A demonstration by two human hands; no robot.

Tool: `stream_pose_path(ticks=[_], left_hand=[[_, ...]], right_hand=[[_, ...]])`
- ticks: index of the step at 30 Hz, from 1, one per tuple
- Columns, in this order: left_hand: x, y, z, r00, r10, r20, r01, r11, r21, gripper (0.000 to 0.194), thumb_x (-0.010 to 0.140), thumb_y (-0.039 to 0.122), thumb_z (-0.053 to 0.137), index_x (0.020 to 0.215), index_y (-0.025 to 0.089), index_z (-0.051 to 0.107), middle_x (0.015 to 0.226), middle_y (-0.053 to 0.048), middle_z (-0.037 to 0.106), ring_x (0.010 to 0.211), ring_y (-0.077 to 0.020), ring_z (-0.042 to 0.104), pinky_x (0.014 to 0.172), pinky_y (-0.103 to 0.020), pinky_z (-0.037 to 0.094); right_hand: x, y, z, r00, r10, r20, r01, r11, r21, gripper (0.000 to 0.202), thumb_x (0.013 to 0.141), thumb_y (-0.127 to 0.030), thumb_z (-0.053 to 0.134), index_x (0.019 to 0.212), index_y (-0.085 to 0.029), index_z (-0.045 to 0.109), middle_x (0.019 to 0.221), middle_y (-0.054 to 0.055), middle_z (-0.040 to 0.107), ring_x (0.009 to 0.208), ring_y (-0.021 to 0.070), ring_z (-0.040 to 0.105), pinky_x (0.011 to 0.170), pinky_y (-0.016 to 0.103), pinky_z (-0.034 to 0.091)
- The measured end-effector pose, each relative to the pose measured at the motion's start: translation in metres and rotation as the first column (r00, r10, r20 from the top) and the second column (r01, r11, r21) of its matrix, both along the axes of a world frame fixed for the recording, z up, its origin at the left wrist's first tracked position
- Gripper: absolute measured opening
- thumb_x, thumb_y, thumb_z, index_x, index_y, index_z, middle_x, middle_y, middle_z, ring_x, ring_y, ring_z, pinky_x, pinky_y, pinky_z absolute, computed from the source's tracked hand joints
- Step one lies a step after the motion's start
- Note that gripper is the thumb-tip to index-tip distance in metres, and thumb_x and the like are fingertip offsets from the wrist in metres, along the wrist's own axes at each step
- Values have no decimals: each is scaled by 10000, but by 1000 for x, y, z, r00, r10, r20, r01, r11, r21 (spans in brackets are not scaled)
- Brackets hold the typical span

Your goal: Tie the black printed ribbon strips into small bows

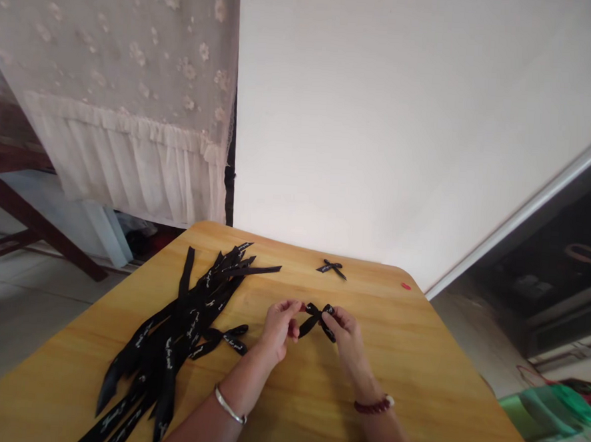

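Over the middle of the table, a black ribbon bow (316, 315) with white lettering is stretched between my two hands. My right hand (345, 329) pinches its right loop between thumb and fingers. At the bow's left loop, the fingertips of my left hand (280, 323) are closed on the edge; the exact grip is partly hidden. To the left lies a long heap of black printed ribbon strips (189, 321). Another looped ribbon piece (235, 339) rests beside the heap, close to my left wrist. Farther back on the table is a small finished-looking bow (332, 268).
The wooden table (396, 374) meets a white panel (382, 119) at its back edge. A small red piece (406, 286) lies near the back right corner. A lace curtain (132, 104) hangs at left, and a green container (549, 410) stands low on the right.
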State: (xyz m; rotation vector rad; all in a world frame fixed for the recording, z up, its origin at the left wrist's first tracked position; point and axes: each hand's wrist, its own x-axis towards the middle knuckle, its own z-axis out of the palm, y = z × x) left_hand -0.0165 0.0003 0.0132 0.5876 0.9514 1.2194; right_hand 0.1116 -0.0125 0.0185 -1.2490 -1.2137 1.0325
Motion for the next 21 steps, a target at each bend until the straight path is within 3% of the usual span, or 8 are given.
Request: stream_pose_path(ticks=[3,7,11,16,21], left_hand=[[-1,1,1,999,16,34,-17,1000,11,206,579,255,645,716,127,560,684,1,627,264,-3,371,248,-150,248],[4,-3,-1,990,-113,84,114,993,-1,211,523,150,689,698,113,576,518,30,561,318,-52,461,298,-165,358],[9,-5,-4,978,-165,125,167,986,-2,175,521,123,697,650,90,583,579,-29,604,453,-94,560,409,-188,466],[8,-3,-8,985,-133,106,130,991,34,150,542,136,690,625,90,573,600,-47,622,471,-93,559,450,-205,493],[11,-5,-7,992,-128,4,128,990,62,168,531,152,683,623,107,550,554,-19,595,457,-112,556,413,-230,481]], right_hand=[[1,2,-2,999,-27,-20,27,999,22,283,617,-415,618,566,-156,514,472,-54,422,441,76,340,426,202,252],[-1,3,-6,1000,-13,4,13,998,58,298,596,-429,636,560,-155,527,478,-47,450,458,85,375,449,208,302],[-3,2,-6,998,13,54,-15,999,32,331,628,-472,598,563,-150,558,499,-15,512,482,109,440,465,216,345],[0,1,-7,993,-89,77,90,996,-10,409,693,-529,489,579,-150,590,582,38,581,568,156,513,526,238,383],[0,3,-9,992,-29,119,27,1000,16,360,688,-476,518,514,-160,503,466,-25,456,464,109,412,440,215,297]])
